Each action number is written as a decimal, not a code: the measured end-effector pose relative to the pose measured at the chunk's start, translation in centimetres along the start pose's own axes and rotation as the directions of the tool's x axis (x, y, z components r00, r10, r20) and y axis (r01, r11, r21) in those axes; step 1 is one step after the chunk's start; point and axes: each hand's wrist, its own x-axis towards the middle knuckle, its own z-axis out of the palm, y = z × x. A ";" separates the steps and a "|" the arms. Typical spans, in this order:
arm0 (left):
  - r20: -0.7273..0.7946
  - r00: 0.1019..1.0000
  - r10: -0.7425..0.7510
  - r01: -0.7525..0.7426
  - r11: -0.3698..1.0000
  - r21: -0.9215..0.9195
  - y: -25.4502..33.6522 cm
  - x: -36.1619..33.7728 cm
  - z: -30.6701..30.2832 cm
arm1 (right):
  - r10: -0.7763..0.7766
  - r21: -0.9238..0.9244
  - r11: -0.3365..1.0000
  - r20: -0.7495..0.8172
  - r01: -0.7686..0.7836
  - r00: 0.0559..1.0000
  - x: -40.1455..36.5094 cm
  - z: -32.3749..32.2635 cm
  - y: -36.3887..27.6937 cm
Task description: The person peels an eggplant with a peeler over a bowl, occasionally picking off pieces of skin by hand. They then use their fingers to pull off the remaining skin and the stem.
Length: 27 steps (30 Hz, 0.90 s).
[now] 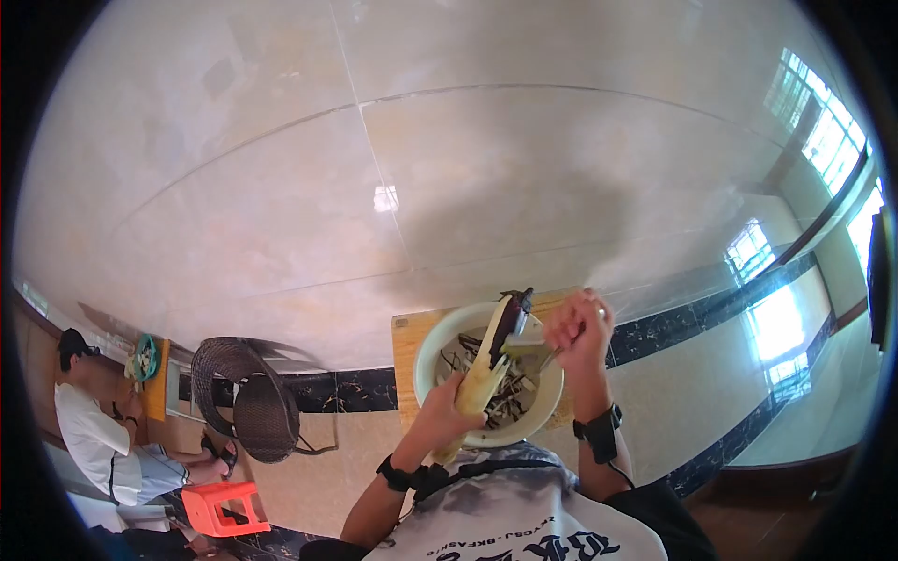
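My left hand (444,414) is closed around the pale, peeled lower part of a long eggplant (483,376), which is tilted over the basin. Dark purple skin remains on its upper end, near the stem. Closed as well, my right hand (578,332) grips a peeler (526,352), whose head is close to the eggplant's side; blur hides its exact shape. Below both hands, a white basin (423,374) holds many dark strips of peel (505,409).
The basin stands on a wooden table (404,341) against a tiled wall. To the left are a brown wicker chair (267,418) and an orange plastic stool (224,510). A seated person (98,430) is at another small table with a green basin (146,357).
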 end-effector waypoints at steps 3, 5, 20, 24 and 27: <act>0.002 1.000 0.018 -0.018 1.000 -0.007 1.1 0.0 -0.1 | 0.163 -0.023 0.987 0.062 -0.162 0.985 -1.4 1.5 1.7; 0.038 0.998 0.046 -0.043 0.995 -0.085 1.5 -0.1 -0.2 | 0.176 -0.052 0.983 -0.020 -0.177 0.984 -1.6 2.5 2.0; 0.086 0.987 0.132 -0.114 0.975 -0.192 -2.1 -1.2 -0.3 | -0.059 0.032 0.998 -0.065 0.061 0.996 2.6 -0.8 -2.6; 0.068 0.986 0.153 -0.126 0.945 -0.301 -2.2 -0.8 0.4 | 0.168 0.033 0.985 0.007 -0.168 0.986 -0.9 1.0 -0.1; 0.112 0.983 0.145 -0.095 0.926 -0.364 -2.2 -0.3 0.3 | 0.175 -0.042 0.984 0.049 -0.173 0.983 -1.8 2.3 1.2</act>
